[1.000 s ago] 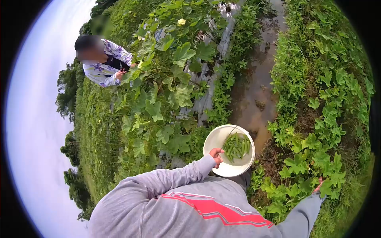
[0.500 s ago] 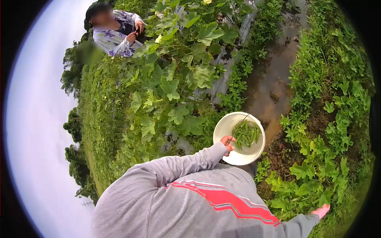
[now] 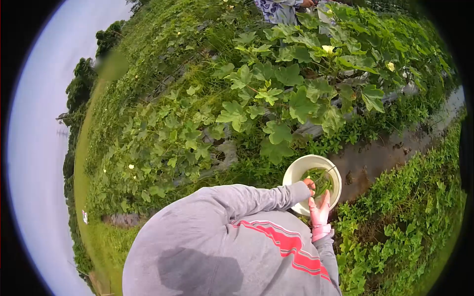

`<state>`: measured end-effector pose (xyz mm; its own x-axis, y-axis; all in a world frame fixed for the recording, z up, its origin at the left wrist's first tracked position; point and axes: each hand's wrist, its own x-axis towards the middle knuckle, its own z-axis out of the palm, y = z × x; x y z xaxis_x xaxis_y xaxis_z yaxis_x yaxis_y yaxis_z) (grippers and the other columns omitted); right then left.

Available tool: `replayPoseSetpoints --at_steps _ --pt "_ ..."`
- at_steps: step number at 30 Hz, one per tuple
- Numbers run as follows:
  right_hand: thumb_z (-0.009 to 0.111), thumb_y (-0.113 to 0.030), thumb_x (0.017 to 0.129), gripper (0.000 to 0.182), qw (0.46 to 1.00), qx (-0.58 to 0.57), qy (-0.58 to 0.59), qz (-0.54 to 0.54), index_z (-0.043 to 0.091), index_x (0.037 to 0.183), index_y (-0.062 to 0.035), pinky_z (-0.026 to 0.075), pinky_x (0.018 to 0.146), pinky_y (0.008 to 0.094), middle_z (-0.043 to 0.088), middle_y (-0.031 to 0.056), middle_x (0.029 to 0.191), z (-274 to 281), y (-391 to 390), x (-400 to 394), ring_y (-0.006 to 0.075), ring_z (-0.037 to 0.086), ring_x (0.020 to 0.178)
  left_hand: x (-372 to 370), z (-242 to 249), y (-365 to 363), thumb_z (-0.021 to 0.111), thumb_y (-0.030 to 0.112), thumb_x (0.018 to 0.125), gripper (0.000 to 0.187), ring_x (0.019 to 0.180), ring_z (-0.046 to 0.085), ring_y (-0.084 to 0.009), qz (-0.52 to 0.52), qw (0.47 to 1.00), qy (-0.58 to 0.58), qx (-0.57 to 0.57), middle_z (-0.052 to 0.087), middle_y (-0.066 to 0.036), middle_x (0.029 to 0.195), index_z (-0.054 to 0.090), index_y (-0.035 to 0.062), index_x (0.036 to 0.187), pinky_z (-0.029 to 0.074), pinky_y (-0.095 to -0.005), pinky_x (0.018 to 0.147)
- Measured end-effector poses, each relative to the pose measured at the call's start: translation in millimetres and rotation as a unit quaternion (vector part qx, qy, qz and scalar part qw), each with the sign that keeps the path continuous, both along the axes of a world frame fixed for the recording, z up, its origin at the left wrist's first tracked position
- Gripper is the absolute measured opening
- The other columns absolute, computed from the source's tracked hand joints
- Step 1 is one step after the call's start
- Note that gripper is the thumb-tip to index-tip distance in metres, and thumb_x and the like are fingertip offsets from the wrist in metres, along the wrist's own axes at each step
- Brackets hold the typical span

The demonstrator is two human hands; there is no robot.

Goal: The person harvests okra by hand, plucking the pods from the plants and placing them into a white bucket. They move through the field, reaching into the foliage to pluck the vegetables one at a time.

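Note:
A white bucket (image 3: 291, 173) with green pods (image 3: 323, 183) inside stands in front of my body. My bare left hand (image 3: 309, 185) is closed at the near side of its opening, on the thin handle, partly hidden by the grey sleeve. Beside it, my right hand (image 3: 320, 212), in a pink glove, reaches over the lower rim with thumb and fingers apart. I can make out nothing in its grasp. The two hands are close together, and some of the pods are hidden behind them.
Leafy plants (image 3: 279, 130) with pale flowers grow beyond the bucket, with plastic sheeting (image 3: 310, 129) beneath. A wet muddy path (image 3: 368, 160) runs to the right, bordered by low greenery (image 3: 395, 212). Another person (image 3: 279, 11) in a patterned top is at the upper edge.
My gloved right hand has come from the far lower right to the bucket. The view has shifted, and the other person now shows only partly at the top.

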<state>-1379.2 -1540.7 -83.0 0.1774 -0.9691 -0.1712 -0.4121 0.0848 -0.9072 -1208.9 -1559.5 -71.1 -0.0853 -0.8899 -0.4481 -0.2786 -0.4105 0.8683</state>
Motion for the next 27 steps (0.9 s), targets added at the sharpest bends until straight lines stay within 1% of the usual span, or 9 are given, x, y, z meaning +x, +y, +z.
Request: replayPoseSetpoints --at_steps 5,9,13,15,17,18,20,26,27 --pt "0.052 -0.025 0.094 0.034 0.941 0.151 -0.293 -0.075 0.055 0.111 0.0046 0.052 0.079 0.0306 0.062 0.0129 0.102 24.9 -77.9 39.9 0.0188 0.063 0.087 76.0 51.9 28.4 0.059 0.013 0.082 0.022 0.064 0.04 -0.0065 0.112 0.985 0.079 0.101 0.044 0.003 0.07 0.049 0.0103 0.101 0.035 -0.024 0.056" --pt "0.053 -0.023 0.093 0.027 0.905 0.175 -0.371 -0.116 0.056 0.106 0.0005 0.053 0.06 0.0259 0.065 0.0113 0.092 48.1 -135.8 119.5 0.0138 0.062 0.069 137.3 0.9 81.1 0.049 0.003 0.082 0.024 0.04 0.033 -0.006 0.258 0.94 0.171 0.143 0.043 0.001 0.059 0.048 0.0106 0.105 0.03 -0.0247 0.038" --pt "0.045 -0.031 0.096 0.035 0.866 0.319 -0.38 0.053 0.056 0.111 -0.0016 0.053 0.056 0.0277 0.066 0.0112 0.093 88.0 -184.0 227.6 0.0158 0.064 0.066 177.3 23.4 121.6 0.053 0.007 0.084 0.021 0.042 0.036 -0.007 0.325 0.925 0.136 0.146 0.043 0.002 0.057 0.048 0.0108 0.104 0.031 -0.025 0.039" --pt "0.037 -0.04 0.097 0.047 0.748 0.466 -0.46 0.107 0.046 0.122 -0.0009 0.055 0.061 0.0288 0.061 0.0173 0.11 58.8 -197.2 289.8 0.0229 0.065 0.085 194.6 36.0 141.9 0.058 0.012 0.084 0.021 0.044 0.037 -0.008 0.349 0.922 0.106 0.13 0.043 0.002 0.058 0.048 0.011 0.102 0.032 -0.0257 0.041" --pt "0.029 -0.05 0.096 0.065 0.701 0.501 -0.508 -0.001 0.035 0.128 0.0067 0.052 0.088 0.0416 0.047 0.0271 0.127 61.5 -199.2 340.2 0.0357 0.053 0.112 211.6 47.3 163.1 0.06 0.016 0.084 0.021 0.046 0.037 -0.0083 0.372 0.915 0.092 0.129 0.042 0.003 0.059 0.048 0.0116 0.1 0.031 -0.0264 0.043" --pt "0.03 -0.053 0.094 0.074 0.583 0.551 -0.597 -0.002 0.028 0.131 0.0109 0.045 0.096 0.0481 0.042 0.0291 0.131 53.0 -209.6 356.7 0.0386 0.048 0.118 224.0 46.8 171.4 0.056 0.011 0.085 0.022 0.044 0.037 -0.0084 0.355 0.923 0.095 0.116 0.04 0.0 0.059 0.045 0.0092 0.104 0.032 -0.0248 0.042" --pt "0.034 -0.053 0.093 0.076 0.482 0.574 -0.659 -0.06 0.026 0.132 0.0122 0.043 0.098 0.0494 0.041 0.0281 0.133 40.8 -226.7 383.4 0.0391 0.046 0.119 240.8 58.6 192.6 0.059 0.014 0.085 0.022 0.047 0.038 -0.0079 0.382 0.911 0.092 0.128 0.041 0.003 0.059 0.044 0.0109 0.1 0.032 -0.0256 0.044" --pt "0.055 -0.008 0.089 0.031 0.488 0.557 -0.658 -0.135 0.052 0.114 0.0098 0.053 0.087 0.0457 0.06 0.025 0.107 -49.4 -295.6 412.9 0.0363 0.058 0.104 283.4 41.9 237.1 0.06 0.012 0.084 0.028 0.046 0.036 -0.008 0.471 0.87 0.095 0.112 0.041 0.001 0.06 0.039 0.0095 0.102 0.032 -0.0267 0.04" --pt "0.052 -0.006 0.089 0.027 0.566 0.491 -0.648 -0.138 0.053 0.111 0.0091 0.054 0.087 0.0453 0.06 0.0243 0.106 -38.7 -286.2 415.5 0.0355 0.059 0.102 294.4 43.8 241.4 0.058 0.01 0.083 0.026 0.046 0.039 -0.0105 0.474 0.863 0.133 0.113 0.039 -0.001 0.058 0.04 0.0089 0.102 0.035 -0.0277 0.043"
